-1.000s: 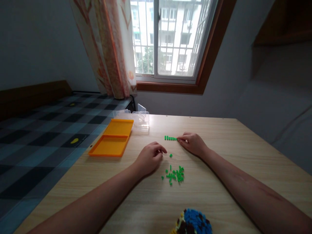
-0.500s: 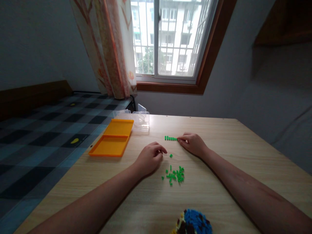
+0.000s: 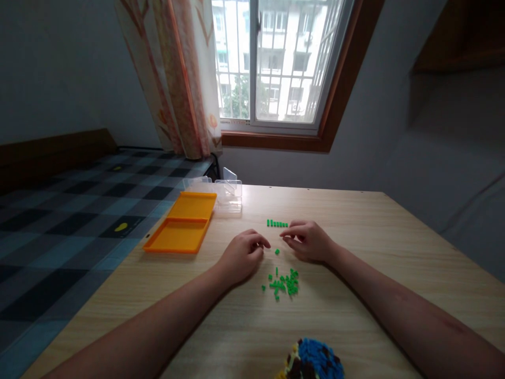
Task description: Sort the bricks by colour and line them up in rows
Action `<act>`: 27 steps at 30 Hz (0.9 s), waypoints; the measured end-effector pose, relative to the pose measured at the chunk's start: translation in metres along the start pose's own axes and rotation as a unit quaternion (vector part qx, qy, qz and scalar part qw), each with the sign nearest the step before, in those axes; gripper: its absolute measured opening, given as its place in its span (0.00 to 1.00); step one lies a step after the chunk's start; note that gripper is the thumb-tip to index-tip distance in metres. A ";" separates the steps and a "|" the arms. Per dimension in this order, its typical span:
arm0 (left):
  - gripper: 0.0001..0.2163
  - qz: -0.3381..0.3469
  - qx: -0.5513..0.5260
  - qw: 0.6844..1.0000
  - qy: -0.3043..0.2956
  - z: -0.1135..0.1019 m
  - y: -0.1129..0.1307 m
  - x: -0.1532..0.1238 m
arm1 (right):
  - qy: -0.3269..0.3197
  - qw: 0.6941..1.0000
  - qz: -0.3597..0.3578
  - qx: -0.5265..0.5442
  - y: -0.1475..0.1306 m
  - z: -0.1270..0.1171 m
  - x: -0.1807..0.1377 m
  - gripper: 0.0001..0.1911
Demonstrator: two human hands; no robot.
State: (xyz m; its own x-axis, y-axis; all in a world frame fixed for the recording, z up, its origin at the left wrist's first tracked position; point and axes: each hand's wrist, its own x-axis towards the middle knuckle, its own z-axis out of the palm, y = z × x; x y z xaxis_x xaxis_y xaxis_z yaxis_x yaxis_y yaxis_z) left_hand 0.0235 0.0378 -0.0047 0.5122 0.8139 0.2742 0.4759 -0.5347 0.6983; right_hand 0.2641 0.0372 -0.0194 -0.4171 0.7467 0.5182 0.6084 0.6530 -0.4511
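Green block row [image 3: 277, 223] lies alone beyond loose green pile [image 3: 284, 282]. Right hand [image 3: 309, 241] has pulled off row end toward single block [image 3: 276, 251], fingers loosely parted, empty. Left hand [image 3: 241, 256] curled, unmoved, grasp unclear.

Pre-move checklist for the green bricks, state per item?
1. Right hand off the row of joined small green bricks: ok, a gap shows.
2. Right hand holding nothing: cannot tell, fingers curled.
3. Left hand resting on the light wooden table, fingers curled: cannot tell if holding anything.
4. Single loose green brick lies free between both hands: ok.
5. Pile of loose green bricks unobstructed, nearer the person than both hands: ok.
6. Open orange plastic case clear of both hands: ok.
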 end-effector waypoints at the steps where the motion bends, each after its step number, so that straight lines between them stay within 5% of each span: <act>1: 0.14 0.001 0.000 1.000 0.001 0.000 0.000 0.000 | -0.019 1.000 -0.001 0.007 -0.006 0.002 0.000 0.07; 11: 0.13 -0.004 -0.009 1.000 0.004 0.000 -0.001 -0.001 | -0.105 0.994 -0.020 -0.018 -0.015 0.000 -0.001 0.07; 27: 0.14 -0.011 -0.013 1.000 -0.001 0.000 -0.001 0.000 | -0.024 0.999 0.039 -0.013 0.034 -0.015 -0.008 0.08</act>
State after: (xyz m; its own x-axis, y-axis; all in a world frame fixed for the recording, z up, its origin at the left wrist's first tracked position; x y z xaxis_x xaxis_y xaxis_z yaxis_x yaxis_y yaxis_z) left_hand 0.0229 0.0380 -0.0050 0.5041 0.8244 0.2574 0.4682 -0.5113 0.7207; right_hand 0.2982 0.0515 -0.0276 -0.3999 0.8005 0.4464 0.6571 0.5900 -0.4692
